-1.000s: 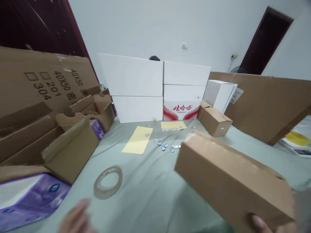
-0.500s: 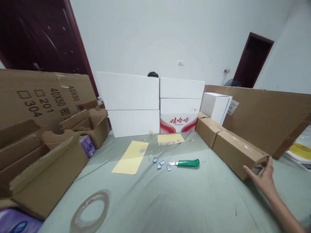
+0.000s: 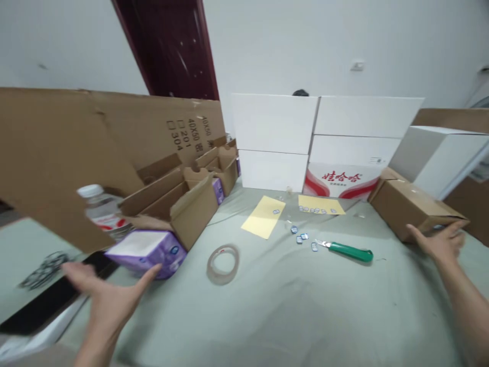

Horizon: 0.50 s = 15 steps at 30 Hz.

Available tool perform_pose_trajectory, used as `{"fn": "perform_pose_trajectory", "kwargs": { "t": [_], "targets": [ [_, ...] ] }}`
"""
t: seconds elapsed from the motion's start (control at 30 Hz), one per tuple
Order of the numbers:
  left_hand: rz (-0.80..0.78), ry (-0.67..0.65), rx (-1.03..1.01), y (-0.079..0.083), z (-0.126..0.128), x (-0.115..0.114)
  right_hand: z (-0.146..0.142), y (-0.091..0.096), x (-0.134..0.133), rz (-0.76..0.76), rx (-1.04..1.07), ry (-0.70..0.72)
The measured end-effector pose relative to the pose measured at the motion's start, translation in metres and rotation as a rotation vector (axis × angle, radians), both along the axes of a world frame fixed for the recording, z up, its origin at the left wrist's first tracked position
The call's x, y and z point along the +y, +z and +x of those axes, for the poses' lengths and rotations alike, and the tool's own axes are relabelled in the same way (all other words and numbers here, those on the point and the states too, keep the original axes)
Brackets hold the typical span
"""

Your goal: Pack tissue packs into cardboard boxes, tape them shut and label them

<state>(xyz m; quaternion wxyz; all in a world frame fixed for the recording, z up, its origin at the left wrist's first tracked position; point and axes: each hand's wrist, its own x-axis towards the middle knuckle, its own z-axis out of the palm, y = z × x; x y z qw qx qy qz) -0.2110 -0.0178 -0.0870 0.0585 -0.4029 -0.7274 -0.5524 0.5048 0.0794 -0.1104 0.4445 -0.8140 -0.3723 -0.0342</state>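
My left hand point(image 3: 109, 295) is spread open and blurred, just in front of a purple tissue pack point(image 3: 171, 250). I cannot tell whether its thumb touches the pack. On the right, my right hand point(image 3: 443, 244) grips the near end of a brown cardboard box point(image 3: 408, 201), thumb on its left side and fingers over the end. Between the hands lie a roll of clear tape point(image 3: 212, 272), a green utility knife point(image 3: 349, 251) with its blade out, and several small blue-edged stickers point(image 3: 299, 239).
Open cardboard boxes point(image 3: 194, 209) stand at left, with a water bottle point(image 3: 103, 209) and a black strip point(image 3: 42, 300) nearby. White boxes point(image 3: 273, 171) form a wall behind two yellow sheets point(image 3: 263, 216), point(image 3: 324, 204) bearing small stickers. Another white box point(image 3: 435, 153) stands at right.
The view has turned left, and my left hand has come into sight. My right hand has gone from the nearer brown box to the farther one; the nearer box no longer shows.
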Motion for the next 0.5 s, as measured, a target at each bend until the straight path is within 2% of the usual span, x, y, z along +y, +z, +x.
{"fn": "perform_pose_trajectory", "kwargs": {
  "t": [0.1,0.13,0.2,0.27,0.33,0.4,0.5],
  "targets": [
    [-0.086,-0.033,-0.106,-0.018,-0.017,0.002,-0.018,0.01,0.004,0.02,-0.043,0.02],
    [-0.089,-0.047,-0.099,-0.022,-0.018,0.002,-0.028,0.011,0.002,0.047,-0.132,0.08],
    [-0.104,-0.062,-0.088,-0.027,-0.016,0.003,-0.055,0.007,-0.002,0.051,-0.329,0.287],
    [-0.132,-0.07,-0.101,-0.029,-0.013,0.005,-0.083,-0.004,-0.007,-0.044,-0.457,0.53],
    [-0.158,-0.067,-0.119,-0.029,-0.012,0.009,-0.106,-0.02,-0.011,-0.179,-0.497,0.697],
    [-0.161,-0.055,-0.121,-0.027,-0.011,0.012,-0.12,-0.035,-0.013,-0.281,-0.528,0.767],
    [-0.116,-0.027,-0.099,-0.022,-0.01,0.009,-0.122,-0.048,-0.012,-0.367,-0.531,0.774]
  ]
}}
